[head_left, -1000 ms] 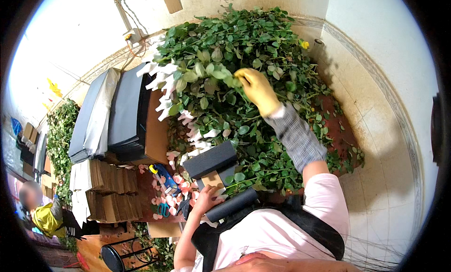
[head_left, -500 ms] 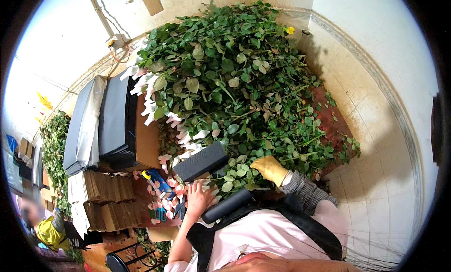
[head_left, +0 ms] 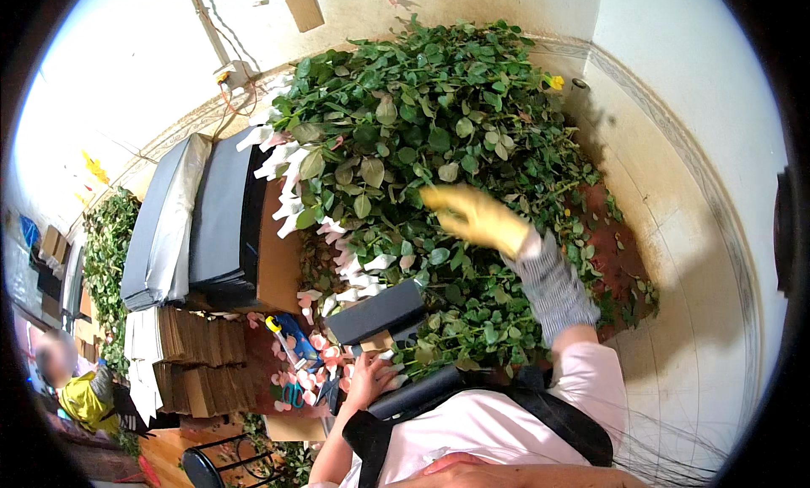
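Note:
A large heap of leafy rose stems lies before me, many flower heads in white sleeves along its left side. My right hand, in a yellow glove, is above the leaves, blurred by motion. Its fingers stretch left with the thumb side apart, and no stem shows in them. My bare left hand rests low near the front, fingers stretched out over sleeved heads by a small piece of cardboard. Just beyond it lies a dark grey block. What lies under its fingers is partly hidden.
Stacks of dark sheets and folded brown cardboard stand at left. Near my left hand are scissors, a yellow-handled cutter and loose pink petals. A black stool stands lower left; another person is at far left.
My right hand has lifted from the near leaves and swung forward and left over the heap. My left hand stays near the dark block, its fingers drawn closer together. The view has shifted slightly.

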